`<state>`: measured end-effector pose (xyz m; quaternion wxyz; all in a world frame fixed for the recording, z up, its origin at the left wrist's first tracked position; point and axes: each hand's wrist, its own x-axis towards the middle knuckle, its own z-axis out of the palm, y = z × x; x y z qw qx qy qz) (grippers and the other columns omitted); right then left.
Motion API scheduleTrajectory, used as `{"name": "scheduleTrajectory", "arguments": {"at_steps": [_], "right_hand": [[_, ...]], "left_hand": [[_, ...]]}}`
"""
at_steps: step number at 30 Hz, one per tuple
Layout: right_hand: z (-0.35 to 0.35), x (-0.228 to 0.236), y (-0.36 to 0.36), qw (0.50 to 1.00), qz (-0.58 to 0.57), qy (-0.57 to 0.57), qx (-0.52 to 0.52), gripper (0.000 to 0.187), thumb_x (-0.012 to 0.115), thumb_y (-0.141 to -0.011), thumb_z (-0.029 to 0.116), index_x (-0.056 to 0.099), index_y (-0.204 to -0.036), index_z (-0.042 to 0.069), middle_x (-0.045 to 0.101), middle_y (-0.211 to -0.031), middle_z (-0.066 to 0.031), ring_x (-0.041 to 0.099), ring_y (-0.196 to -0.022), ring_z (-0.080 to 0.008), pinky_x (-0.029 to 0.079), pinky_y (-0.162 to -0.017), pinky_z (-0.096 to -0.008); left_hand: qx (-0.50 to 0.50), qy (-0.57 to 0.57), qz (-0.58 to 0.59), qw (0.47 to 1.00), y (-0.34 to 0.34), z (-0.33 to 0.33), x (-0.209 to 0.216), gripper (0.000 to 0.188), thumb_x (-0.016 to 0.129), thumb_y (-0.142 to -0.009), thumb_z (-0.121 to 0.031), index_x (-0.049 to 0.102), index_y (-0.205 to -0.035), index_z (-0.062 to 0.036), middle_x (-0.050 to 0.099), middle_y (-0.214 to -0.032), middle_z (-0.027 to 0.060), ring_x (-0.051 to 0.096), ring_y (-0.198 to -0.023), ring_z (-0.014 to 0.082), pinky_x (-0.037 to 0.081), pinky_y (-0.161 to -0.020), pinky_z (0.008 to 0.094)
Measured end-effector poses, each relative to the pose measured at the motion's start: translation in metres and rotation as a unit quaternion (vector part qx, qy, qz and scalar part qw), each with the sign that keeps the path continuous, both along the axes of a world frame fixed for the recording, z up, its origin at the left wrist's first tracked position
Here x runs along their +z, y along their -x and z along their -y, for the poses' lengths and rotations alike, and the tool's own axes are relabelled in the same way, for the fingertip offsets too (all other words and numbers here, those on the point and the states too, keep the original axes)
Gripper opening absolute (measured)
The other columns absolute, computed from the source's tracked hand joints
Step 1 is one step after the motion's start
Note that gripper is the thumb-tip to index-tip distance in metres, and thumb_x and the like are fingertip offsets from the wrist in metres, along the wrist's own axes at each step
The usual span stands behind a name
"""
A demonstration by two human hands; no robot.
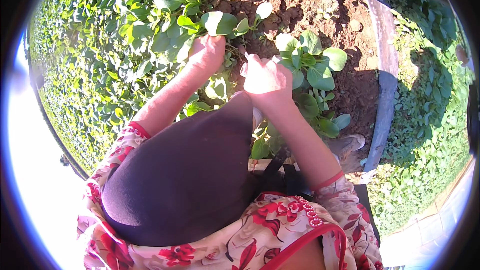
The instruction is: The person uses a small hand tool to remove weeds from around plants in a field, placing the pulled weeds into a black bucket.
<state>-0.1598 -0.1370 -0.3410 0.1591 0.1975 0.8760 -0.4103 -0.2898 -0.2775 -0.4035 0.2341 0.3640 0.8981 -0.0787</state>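
Observation:
My left hand (209, 52) reaches in among broad green leaves (218, 22) at the edge of the dense planting. Its fingertips are hidden by the foliage, so their grip does not show. Close by on the right, my right hand (268, 76) is closed, its fingers curled low over the soil. Whatever it may hold is hidden. Just beyond its knuckles stands a leafy green seedling (312, 60) with rounded leaves, rooted in the brown soil (300, 5). More round-leaved plants (320, 117) grow beside my right forearm.
Thick green plants (100, 45) cover the left side. A grey strip (385, 70) runs along the right edge of the soil, with low greenery (425, 120) past it. My dark-clad knee (185, 180) rises between my arms, and a shoe (350, 143) rests on the soil.

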Motion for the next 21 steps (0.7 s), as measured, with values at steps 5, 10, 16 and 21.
{"name": "scheduleTrajectory", "arguments": {"at_steps": [5,10,16,21], "right_hand": [[0.004,-0.016,0.011,0.994,-0.092,-0.046,0.032,0.01,0.057,-0.077,0.017,0.064,-0.082,0.012,0.065,-0.07,-0.0045,0.065,-0.063,-0.0224,0.052,-0.057,-0.0354],[0.0,0.005,0.005,0.998,-0.004,-0.036,0.043,0.01,0.055,-0.079,0.017,0.063,-0.08,0.011,0.066,-0.071,-0.0093,0.066,-0.067,-0.0247,0.053,-0.061,-0.0373],[-0.055,0.034,-0.047,0.977,-0.09,-0.062,-0.181,0.019,0.064,-0.078,0.012,0.067,-0.097,0.011,0.065,-0.071,-0.0113,0.065,-0.061,-0.027,0.052,-0.056,-0.0345],[-0.118,0.04,-0.087,0.941,-0.068,-0.148,-0.296,0.023,0.06,-0.081,0.016,0.069,-0.1,0.009,0.069,-0.08,-0.0151,0.066,-0.071,-0.035,0.053,-0.066,-0.0417]], "left_hand": [[-0.056,0.064,-0.077,0.993,0.004,0.003,-0.008,0.005,0.062,-0.075,-0.008,0.063,-0.079,-0.0084,0.067,-0.081,0.0116,0.067,-0.077,0.0281,0.054,-0.064,0.0376],[-0.076,-0.041,-0.059,0.995,-0.006,0.009,-0.003,0.004,0.061,-0.074,-0.007,0.061,-0.078,-0.0064,0.066,-0.078,0.0127,0.067,-0.075,0.0306,0.053,-0.063,0.0423],[-0.036,-0.078,0.058,0.995,-0.013,-0.061,0.097,0.016,0.064,-0.074,-0.01,0.059,-0.089,-0.0051,0.064,-0.081,0.0153,0.066,-0.075,0.0322,0.052,-0.065,0.0426],[-0.24,-0.212,-0.018,0.947,-0.005,-0.139,0.085,0.006,0.061,-0.076,-0.013,0.06,-0.083,-0.0127,0.06,-0.074,0.0087,0.064,-0.067,0.0275,0.049,-0.055,0.0412]]}}
